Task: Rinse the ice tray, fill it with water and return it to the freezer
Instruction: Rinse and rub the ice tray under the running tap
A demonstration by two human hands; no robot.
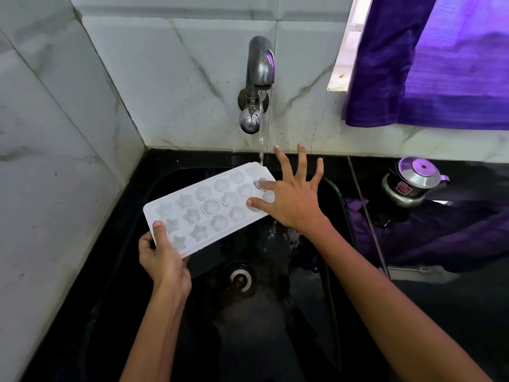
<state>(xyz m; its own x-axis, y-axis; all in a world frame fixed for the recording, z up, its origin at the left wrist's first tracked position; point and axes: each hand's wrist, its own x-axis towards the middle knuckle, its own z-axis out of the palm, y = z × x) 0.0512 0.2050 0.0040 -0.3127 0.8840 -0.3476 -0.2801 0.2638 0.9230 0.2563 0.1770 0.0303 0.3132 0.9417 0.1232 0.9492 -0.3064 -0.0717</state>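
Ice tray (205, 209) sits mid-frame, held tilted over the black sink (334, 216), far end raised toward the tap (259, 78) at upper centre. Water stream (260, 144) lands on the tray's upper right corner.

Risks, as judgement:
- Left hand (162, 257) has the only real hold, thumb on top of the lower left corner, fingers under. A wet, one-corner hold could slip and the tray would drop into the sink.
- Right hand (292, 197) is spread wide, not holding; thumb and index finger press into cups at the right end, other fingers splayed in the air. Pushing too hard there could lever the tray out of the left grip.
- Stream hits near the edge, so water likely splashes off onto the dark surface (440, 312) at right, toward the small metal pot (413, 183).
- With this tilt the cups will not hold water; filling needs the tray levelled first, and a full tray may spill on the way to the freezer.

Tray look: white plastic, rectangular, three rows of shallow cups, star shapes toward the lower left, rounder flower-like ones toward the upper right. Cups look wet and mostly empty; cannot tell if any residue remains.
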